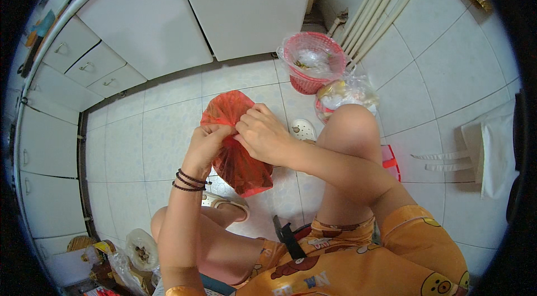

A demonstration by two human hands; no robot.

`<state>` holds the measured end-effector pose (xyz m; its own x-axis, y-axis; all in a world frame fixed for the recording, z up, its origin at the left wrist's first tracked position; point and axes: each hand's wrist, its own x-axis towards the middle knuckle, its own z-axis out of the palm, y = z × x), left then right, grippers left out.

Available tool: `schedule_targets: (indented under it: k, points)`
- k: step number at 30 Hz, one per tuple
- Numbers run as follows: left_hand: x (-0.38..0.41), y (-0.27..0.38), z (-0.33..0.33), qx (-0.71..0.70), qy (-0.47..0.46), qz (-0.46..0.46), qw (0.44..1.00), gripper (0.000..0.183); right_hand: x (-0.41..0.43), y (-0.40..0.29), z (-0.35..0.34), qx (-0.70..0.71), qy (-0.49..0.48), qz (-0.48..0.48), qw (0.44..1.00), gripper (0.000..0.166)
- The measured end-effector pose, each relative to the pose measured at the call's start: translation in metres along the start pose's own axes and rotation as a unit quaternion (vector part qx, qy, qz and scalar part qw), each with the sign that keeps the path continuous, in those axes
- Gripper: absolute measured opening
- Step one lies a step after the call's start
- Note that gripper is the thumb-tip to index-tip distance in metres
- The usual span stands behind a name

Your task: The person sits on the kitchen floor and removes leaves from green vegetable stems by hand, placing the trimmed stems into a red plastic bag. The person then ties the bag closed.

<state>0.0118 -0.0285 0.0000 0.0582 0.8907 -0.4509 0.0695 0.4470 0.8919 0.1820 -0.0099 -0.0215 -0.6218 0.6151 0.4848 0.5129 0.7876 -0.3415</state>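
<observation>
A red plastic bag (243, 166) with dark contents showing through it is held between my legs, above the tiled floor. My left hand (207, 141), with dark bead bracelets at the wrist, pinches the bag's gathered middle from the left. From the right my right hand (264, 132) grips the same gathered part, its fingers curled close to the left fingertips. The bag spreads out above and below both hands. What my fingertips pinch is partly hidden.
A red plastic basket (308, 82) lined with a clear bag stands by the cabinets. Nearer my right knee lies a clear plastic bag (352, 92) on another container. White cabinets (147, 23) border the floor ahead and left. Bags and a bowl-like container (142, 250) stand at lower left.
</observation>
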Motion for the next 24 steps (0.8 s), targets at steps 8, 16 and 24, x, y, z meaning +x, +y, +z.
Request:
schedule_targets:
  k: [8, 16, 24]
  points:
    - [0.002, -0.003, -0.002, 0.007, -0.001, -0.011, 1.0, 0.014, 0.0, -0.001, -0.001, -0.011, -0.001, -0.004, 1.0, 0.014]
    - [0.0, 0.004, -0.001, 0.014, 0.007, -0.007, 1.0, 0.015, 0.001, -0.001, -0.004, -0.02, 0.006, -0.008, 1.0, 0.013]
    - [-0.001, -0.001, -0.001, 0.049, -0.013, 0.006, 0.999, 0.016, 0.001, -0.003, -0.003, -0.003, 0.01, 0.001, 1.0, 0.013]
